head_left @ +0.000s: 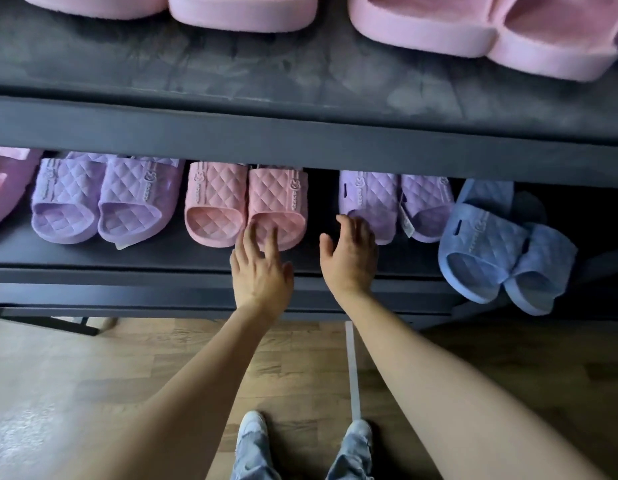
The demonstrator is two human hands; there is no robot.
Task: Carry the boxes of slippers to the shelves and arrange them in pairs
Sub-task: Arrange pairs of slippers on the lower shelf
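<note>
Two hands are extended to the lower shelf (127, 259), both empty. L. hand (262, 271) is held with fingers straight and spread, the tips laid over the toe of the right-side slipper of the pink pair (245, 206); whether contact is made cannot be confirmed. R. hand (349, 254) is likewise unclenched, fingers loosely apart, tips at the toe of the nearer slipper of the lilac pair (394, 206). Nothing is gripped by either.

Placement, as judged: one hand is set to each of two neighbouring pairs, prob. so that toes can be nudged into line and the gap between pairs evened. Flat, spread fingers suit pushing, not lifting.

Condition of goods: the slippers are open-toe slides w/ quilted diamond uppers and a small raised logo on the strap. Pairs are set side by side, toes toward the shelf front. The pink pair is found touching and approx. level. A hang-tag (406, 223) is noted between the two slippers of the lilac pair. Left of the pink, a second lilac pair (103, 202) is well aligned. At far right the blue pair (498, 247) is found non-conforming — one slipper overlaps the other, both tilted and projecting past the shelf front. On the upper shelf (231, 74), paler pink slippers (241, 12) are recorded.

Boxes: none in view. Arranging is judged well advanced — the blue pair req. correction.
</note>
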